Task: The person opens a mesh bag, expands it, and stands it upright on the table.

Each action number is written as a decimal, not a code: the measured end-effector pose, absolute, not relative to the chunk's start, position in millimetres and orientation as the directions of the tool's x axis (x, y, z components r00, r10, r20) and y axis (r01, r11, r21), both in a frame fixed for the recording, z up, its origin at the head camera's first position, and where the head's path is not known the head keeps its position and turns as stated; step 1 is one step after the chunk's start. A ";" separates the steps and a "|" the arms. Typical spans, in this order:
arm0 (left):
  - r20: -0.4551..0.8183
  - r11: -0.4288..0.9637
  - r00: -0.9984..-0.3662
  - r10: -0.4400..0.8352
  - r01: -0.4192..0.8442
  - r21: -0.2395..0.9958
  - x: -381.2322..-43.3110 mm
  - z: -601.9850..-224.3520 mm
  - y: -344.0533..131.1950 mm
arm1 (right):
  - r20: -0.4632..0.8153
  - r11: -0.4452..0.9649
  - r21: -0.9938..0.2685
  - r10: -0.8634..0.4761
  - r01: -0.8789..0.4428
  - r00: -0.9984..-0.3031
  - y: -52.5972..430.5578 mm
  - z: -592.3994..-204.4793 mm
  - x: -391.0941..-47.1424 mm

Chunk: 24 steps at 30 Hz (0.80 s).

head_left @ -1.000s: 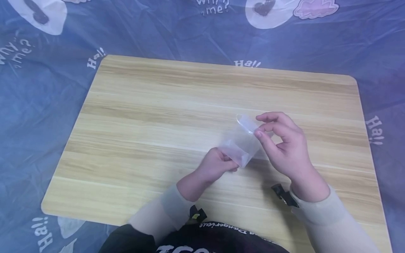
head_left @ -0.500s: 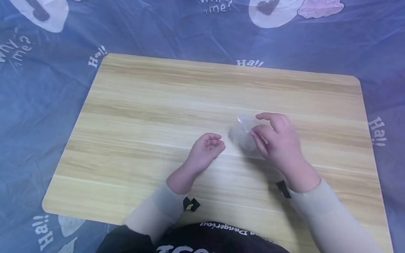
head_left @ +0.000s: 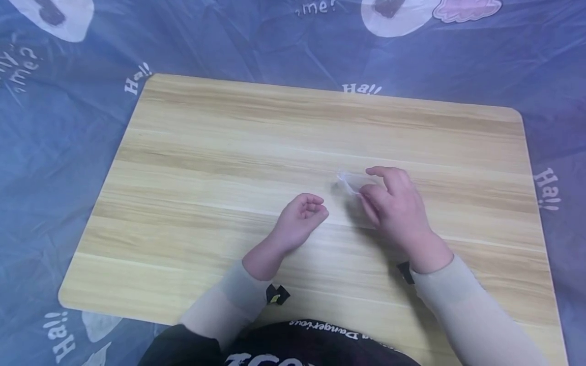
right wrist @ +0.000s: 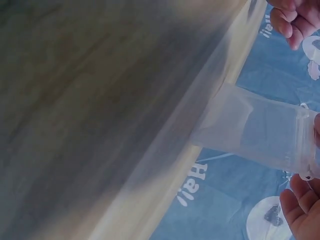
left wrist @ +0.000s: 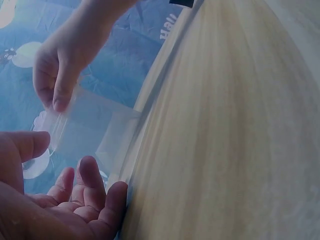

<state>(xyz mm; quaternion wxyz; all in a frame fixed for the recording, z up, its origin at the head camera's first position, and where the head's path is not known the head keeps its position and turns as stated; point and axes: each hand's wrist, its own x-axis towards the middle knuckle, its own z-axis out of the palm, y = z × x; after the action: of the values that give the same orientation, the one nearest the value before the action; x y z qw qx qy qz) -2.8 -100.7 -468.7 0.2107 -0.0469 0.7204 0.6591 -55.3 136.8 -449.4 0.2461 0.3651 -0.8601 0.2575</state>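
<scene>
A clear zip-lock plastic bag (head_left: 349, 183) hangs from my right hand (head_left: 399, 213), which pinches its top edge between thumb and fingers. Seen from the left wrist, the thin bag (left wrist: 87, 125) drops down toward the board, with a paler fold or patch in its lower part. A zip strip runs near the held end of the bag (right wrist: 265, 130) in the right wrist view. My left hand (head_left: 297, 221) is to the left of the bag, apart from it, fingers loosely curled and holding nothing.
Both hands are over a light wood-grain board (head_left: 206, 168) with rounded corners. Around it spreads a blue printed cloth (head_left: 206, 40) with white lettering. Pale sleeves (head_left: 229, 300) and small dark wrist devices (head_left: 276, 295) are near the board's front.
My left hand has let go of the bag's lower end and drawn back to the left. The bag now hangs from my right hand alone, which has moved slightly left.
</scene>
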 end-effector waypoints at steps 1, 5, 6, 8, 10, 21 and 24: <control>-0.367 0.128 -0.906 0.209 -0.347 0.929 -3.0 -468.8 -100.7 | 0.609 0.599 -0.271 -0.499 -0.753 -0.617 136.8 -448.8 -55.6; -0.374 0.133 -0.904 0.207 -0.352 0.926 -3.2 -467.6 -100.8 | 0.610 0.591 -0.316 -0.473 -0.742 -0.636 137.2 -445.9 -57.6; -0.375 0.136 -0.903 0.208 -0.353 0.926 -3.1 -467.2 -100.8 | 0.611 0.591 -0.321 -0.467 -0.740 -0.639 137.2 -445.3 -58.1; -0.379 0.141 -0.901 0.210 -0.355 0.924 -2.9 -466.1 -100.8 | 0.614 0.594 -0.321 -0.463 -0.738 -0.640 137.3 -444.5 -58.5; -0.380 0.146 -0.900 0.212 -0.356 0.923 -2.8 -465.8 -100.8 | 0.614 0.595 -0.316 -0.465 -0.739 -0.638 137.3 -444.2 -58.4; -0.383 0.154 -0.896 0.223 -0.356 0.922 -1.7 -466.6 -101.5 | 0.614 0.595 -0.347 -0.440 -0.725 -0.655 138.3 -442.1 -56.1; -0.374 0.150 -0.901 0.221 -0.348 0.926 -1.4 -467.0 -101.6 | 0.612 0.597 -0.327 -0.457 -0.732 -0.646 138.7 -440.8 -55.5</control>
<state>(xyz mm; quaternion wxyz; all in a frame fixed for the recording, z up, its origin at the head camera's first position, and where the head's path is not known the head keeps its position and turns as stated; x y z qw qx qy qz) -1.4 -101.6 -467.0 0.2185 -0.0437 0.7262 0.6504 -55.5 138.7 -440.8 0.2404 0.3454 -0.8608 0.2864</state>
